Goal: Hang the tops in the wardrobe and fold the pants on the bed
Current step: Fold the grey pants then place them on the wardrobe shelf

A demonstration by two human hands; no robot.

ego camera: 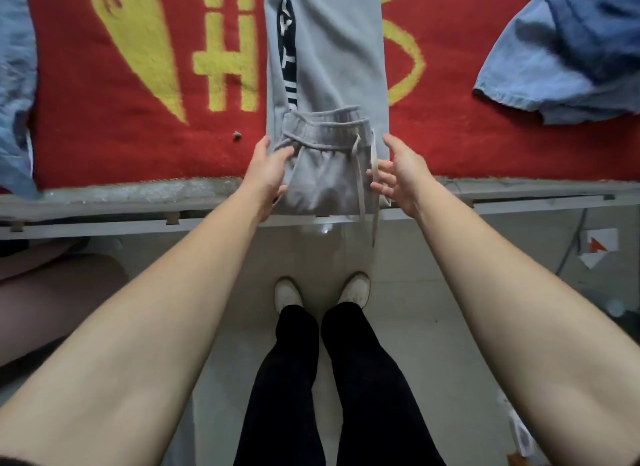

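Observation:
Grey sweatpants (pixel 325 67) lie lengthwise on the red blanket (pixel 114 146) of the bed, legs stretched away from me, a black stripe with white letters along one leg. The waistband end (pixel 325 167) is folded back over the legs at the bed's near edge, and its drawstrings dangle over that edge. My left hand (pixel 268 167) grips the left side of the folded waistband part. My right hand (pixel 398 169) is beside its right side, fingers spread and relaxed, touching the cord and fabric edge.
A light blue denim garment (pixel 540 67) with a darker blue one (pixel 599 25) on it lies at the right of the bed. More blue fabric (pixel 15 84) hangs at the left edge. The grey bed frame (pixel 138 219) runs across; my feet stand on the tiled floor below.

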